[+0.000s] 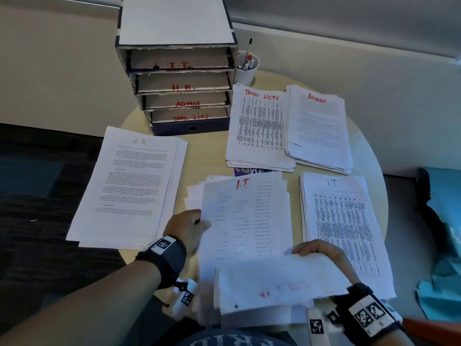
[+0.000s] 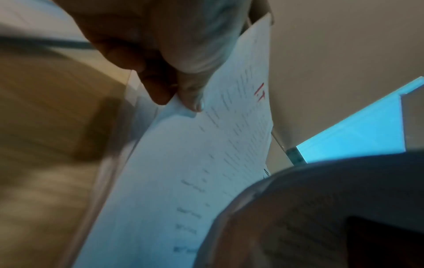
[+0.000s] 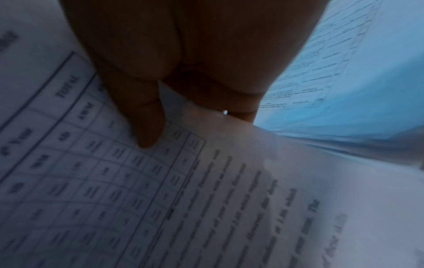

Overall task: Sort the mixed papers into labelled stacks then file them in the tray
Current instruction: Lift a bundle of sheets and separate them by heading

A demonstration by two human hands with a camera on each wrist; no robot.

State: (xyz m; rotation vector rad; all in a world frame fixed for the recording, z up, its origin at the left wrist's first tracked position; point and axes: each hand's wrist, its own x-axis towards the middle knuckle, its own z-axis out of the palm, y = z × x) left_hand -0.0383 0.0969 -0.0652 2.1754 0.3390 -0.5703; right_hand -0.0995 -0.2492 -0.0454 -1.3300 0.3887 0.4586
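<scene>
My left hand [image 1: 192, 226] pinches the left edge of a sheet marked "I.T" in red [image 1: 244, 216], lifted over loose papers in the middle of the table; the left wrist view shows thumb and finger [image 2: 188, 94] closed on that sheet [image 2: 195, 163]. My right hand [image 1: 316, 248] grips the top edge of a near bundle of papers [image 1: 274, 285], turned back side up with red ink showing through. In the right wrist view its fingers [image 3: 146, 116] lie on a printed table sheet [image 3: 91, 181]. Sorted stacks: HR [image 1: 129, 188], Task Lists [image 1: 259, 126], Admin [image 1: 319, 128], IT [image 1: 344, 228].
A four-shelf filing tray [image 1: 179, 78] labelled I.T., H.R., ADMIN and TASK LIST stands at the back of the round table [image 1: 212, 156]. A white cup with pens [image 1: 247, 67] sits to its right. The HR stack overhangs the table's left edge.
</scene>
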